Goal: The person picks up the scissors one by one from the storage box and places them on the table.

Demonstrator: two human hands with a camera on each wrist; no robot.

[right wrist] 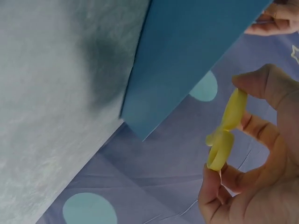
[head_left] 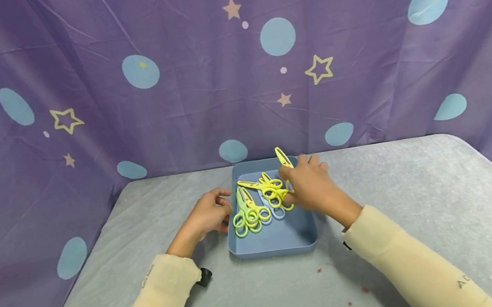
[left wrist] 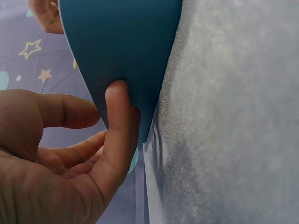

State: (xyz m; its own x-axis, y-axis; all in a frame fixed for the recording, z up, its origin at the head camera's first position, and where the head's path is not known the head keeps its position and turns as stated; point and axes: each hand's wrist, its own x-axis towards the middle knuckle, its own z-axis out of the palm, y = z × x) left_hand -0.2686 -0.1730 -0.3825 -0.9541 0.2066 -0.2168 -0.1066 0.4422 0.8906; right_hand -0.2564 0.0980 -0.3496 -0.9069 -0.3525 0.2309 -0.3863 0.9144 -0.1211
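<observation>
My right hand point(head_left: 312, 183) pinches a pair of yellow scissors point(head_left: 282, 157) over the right side of a blue tray point(head_left: 278, 252). In the right wrist view, the yellow handle loops point(right wrist: 225, 133) sit between thumb and fingertips. The blades point up and away in the head view. My left hand point(head_left: 209, 213) is at the tray's left wall. There, a fingertip point(left wrist: 117, 93) touches the outer wall, while the rest of the hand stays loosely bent. Several scissors lie heaped in the tray: yellow ones point(head_left: 271, 184), a green pair point(head_left: 241, 223) and a partly covered blue pair point(head_left: 278, 213).
The tray stands on a grey cloth-covered table point(head_left: 414, 211), near its back edge. A purple curtain point(head_left: 200, 117) with stars and dots hangs right behind. Small red specks point(head_left: 365, 289) mark the cloth in front of the tray.
</observation>
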